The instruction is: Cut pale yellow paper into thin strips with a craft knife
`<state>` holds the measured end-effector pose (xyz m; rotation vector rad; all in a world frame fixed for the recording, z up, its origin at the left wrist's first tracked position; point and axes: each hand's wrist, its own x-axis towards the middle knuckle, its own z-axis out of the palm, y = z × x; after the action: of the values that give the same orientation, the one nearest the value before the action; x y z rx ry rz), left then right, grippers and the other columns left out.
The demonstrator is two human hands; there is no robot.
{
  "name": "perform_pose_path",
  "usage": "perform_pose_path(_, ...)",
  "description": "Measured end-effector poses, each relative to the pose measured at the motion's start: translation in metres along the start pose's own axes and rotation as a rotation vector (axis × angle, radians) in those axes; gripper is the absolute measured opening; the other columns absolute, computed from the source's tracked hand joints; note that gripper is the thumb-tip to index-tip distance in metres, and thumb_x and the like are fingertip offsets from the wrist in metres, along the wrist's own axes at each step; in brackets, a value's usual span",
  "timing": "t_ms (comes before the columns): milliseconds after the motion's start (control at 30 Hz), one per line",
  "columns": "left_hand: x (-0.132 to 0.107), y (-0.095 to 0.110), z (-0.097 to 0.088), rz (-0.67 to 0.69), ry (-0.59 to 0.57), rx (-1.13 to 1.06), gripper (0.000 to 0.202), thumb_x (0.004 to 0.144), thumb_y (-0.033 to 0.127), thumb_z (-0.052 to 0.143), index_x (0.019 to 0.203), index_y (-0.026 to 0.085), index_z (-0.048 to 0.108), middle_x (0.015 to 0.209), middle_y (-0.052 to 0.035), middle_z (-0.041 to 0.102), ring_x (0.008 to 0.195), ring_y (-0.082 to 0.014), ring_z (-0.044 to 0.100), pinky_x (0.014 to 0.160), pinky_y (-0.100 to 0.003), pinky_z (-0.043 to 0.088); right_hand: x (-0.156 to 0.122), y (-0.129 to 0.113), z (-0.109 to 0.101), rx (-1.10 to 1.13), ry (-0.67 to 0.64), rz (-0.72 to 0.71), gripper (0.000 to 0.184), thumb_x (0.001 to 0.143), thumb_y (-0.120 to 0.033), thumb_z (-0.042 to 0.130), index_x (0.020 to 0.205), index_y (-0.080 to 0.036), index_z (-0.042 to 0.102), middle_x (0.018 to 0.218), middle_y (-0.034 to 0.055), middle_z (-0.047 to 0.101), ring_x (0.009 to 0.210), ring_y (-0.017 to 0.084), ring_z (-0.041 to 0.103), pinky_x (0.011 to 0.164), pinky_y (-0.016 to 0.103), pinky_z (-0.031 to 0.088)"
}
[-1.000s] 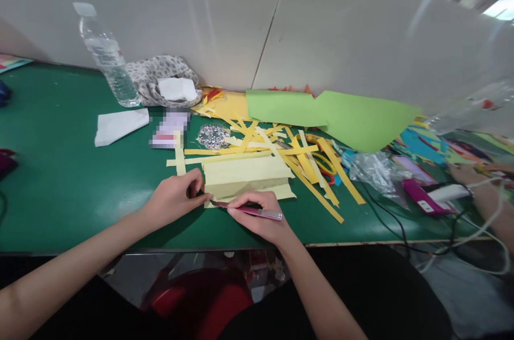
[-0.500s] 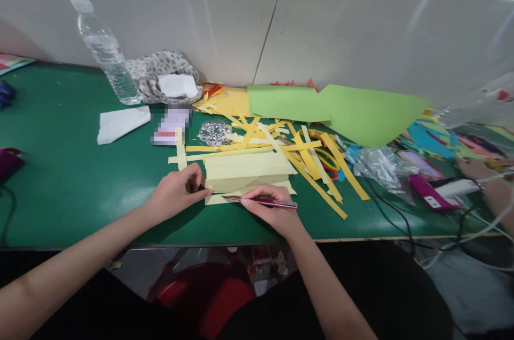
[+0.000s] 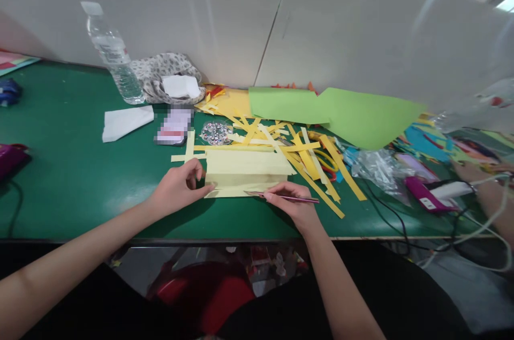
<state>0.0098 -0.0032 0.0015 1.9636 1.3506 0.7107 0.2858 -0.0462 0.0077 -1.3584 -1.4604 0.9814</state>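
A pale yellow folded paper (image 3: 244, 162) lies in front of me, its creased flaps running left to right. My left hand (image 3: 179, 183) is closed at the left end of this paper, the thumb pressing the lower flap and the other fingers curled. Between the fingers of my right hand (image 3: 294, 202) is a slim pinkish pen-like tool (image 3: 299, 199). Its thin pointed tip meets the lower flap near the middle; I cannot tell whether it is a pen or tweezers. Crossed pale paper strips (image 3: 189, 148) lie just beyond my left hand.
Yellow strips (image 3: 333, 201) and scissors (image 3: 327, 160) lie to the right, green paper (image 3: 361, 115) behind. A bottle (image 3: 116, 61), a phone (image 3: 175, 125) and a dish of small beads (image 3: 216, 133) stand at back left. Cables and a co-worker's arm (image 3: 474, 174) are at far right.
My right hand has slid to the right along the lower flap, with the tool's tip moving along it. My left hand keeps its hold at the left end. The view has shifted slightly.
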Motion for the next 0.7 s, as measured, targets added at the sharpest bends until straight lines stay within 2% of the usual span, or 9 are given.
perform_pose_path(200, 0.0018, 0.0005, 0.0, 0.079, -0.021, -0.09, 0.038, 0.075, 0.037, 0.065, 0.065, 0.021, 0.032, 0.051, 0.0096, 0.032, 0.047, -0.007, 0.028, 0.046, -0.019, 0.024, -0.006, -0.0031, 0.0002, -0.124, -0.046, 0.01, 0.011, 0.069, -0.032, 0.073, 0.068, -0.021, 0.073, 0.071, 0.0049, 0.074, 0.067, 0.021, 0.068, 0.062, 0.03, 0.051)
perform_pose_path(300, 0.0039, -0.0024, 0.0, 0.057, -0.046, -0.146, 0.042, 0.073, 0.037, 0.068, 0.063, 0.02, 0.031, 0.052, 0.0097, 0.03, 0.047, -0.0063, 0.026, 0.046, -0.018, 0.023, -0.0074, -0.0011, 0.0004, -0.126, -0.056, 0.012, 0.012, 0.07, -0.033, 0.073, 0.07, -0.021, 0.073, 0.072, 0.0048, 0.075, 0.067, 0.02, 0.067, 0.063, 0.031, 0.052)
perform_pose_path(433, 0.0062, -0.0044, -0.0002, -0.006, -0.101, -0.277, 0.042, 0.071, 0.036, 0.072, 0.069, 0.021, 0.033, 0.05, 0.0114, 0.031, 0.044, -0.0053, 0.028, 0.043, -0.018, 0.023, -0.0088, -0.0004, 0.0008, -0.092, -0.042, 0.012, 0.012, 0.07, -0.033, 0.073, 0.07, -0.021, 0.073, 0.073, 0.0051, 0.074, 0.071, 0.022, 0.068, 0.066, 0.032, 0.052)
perform_pose_path(533, 0.0068, -0.004, -0.0006, -0.04, -0.158, -0.375, 0.041, 0.068, 0.036, 0.075, 0.077, 0.021, 0.038, 0.056, 0.01, 0.045, 0.043, -0.0042, 0.032, 0.041, -0.017, 0.025, -0.0102, -0.0005, 0.0002, -0.062, -0.051, 0.019, 0.011, 0.07, -0.033, 0.073, 0.07, -0.022, 0.074, 0.073, 0.005, 0.074, 0.077, 0.024, 0.069, 0.069, 0.033, 0.052)
perform_pose_path(633, 0.0071, -0.0035, -0.001, -0.097, -0.183, -0.449, 0.042, 0.066, 0.039, 0.076, 0.089, 0.02, 0.047, 0.071, 0.0025, 0.063, 0.048, -0.0064, 0.045, 0.043, -0.018, 0.032, -0.0112, 0.0017, -0.0014, -0.03, -0.055, 0.021, 0.011, 0.07, -0.034, 0.074, 0.071, -0.023, 0.075, 0.074, 0.0051, 0.074, 0.082, 0.025, 0.069, 0.073, 0.035, 0.052)
perform_pose_path(700, 0.0072, -0.0034, -0.0014, -0.124, -0.175, -0.456, 0.045, 0.064, 0.041, 0.076, 0.095, 0.018, 0.053, 0.077, -0.0021, 0.068, 0.054, -0.01, 0.053, 0.046, -0.021, 0.038, -0.0111, 0.0038, -0.0023, 0.002, -0.052, 0.041, 0.013, 0.069, -0.035, 0.076, 0.071, -0.023, 0.075, 0.075, 0.0049, 0.075, 0.08, 0.024, 0.069, 0.075, 0.035, 0.051)
